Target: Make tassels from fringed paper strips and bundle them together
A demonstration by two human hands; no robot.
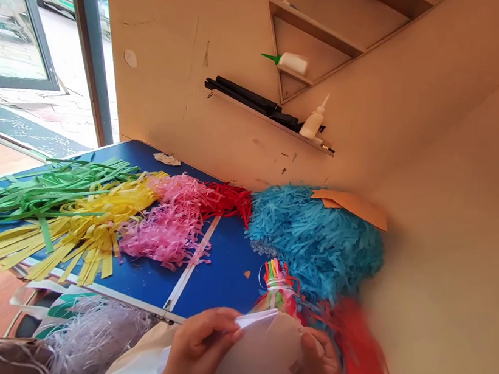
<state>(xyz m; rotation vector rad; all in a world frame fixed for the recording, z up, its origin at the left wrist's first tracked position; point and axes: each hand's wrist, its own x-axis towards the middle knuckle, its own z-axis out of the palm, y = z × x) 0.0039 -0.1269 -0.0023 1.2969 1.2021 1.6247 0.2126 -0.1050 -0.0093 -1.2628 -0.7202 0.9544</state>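
Low in the frame, my left hand [205, 344] pinches a folded white paper flap [260, 318] between thumb and fingers. This flap lies at the upper edge of a pale piece of paper or card [249, 359] held in front of me. Opposite it, my right hand [322, 365] grips the card's right edge, its fingers partly hidden and in shadow. A small darker patch shows near the card's right side. Just beyond the card lies a tied bundle of multicoloured paper strips [281, 286].
Green [51, 191], yellow [108, 211] and pink shredded paper [176, 220] cover the blue table's left. A blue paper heap [316, 239] stands by the wall, with red strips [361, 349] at right. Glue bottles [313, 122] sit on wall shelves. White shreds [94, 335] lie below the table.
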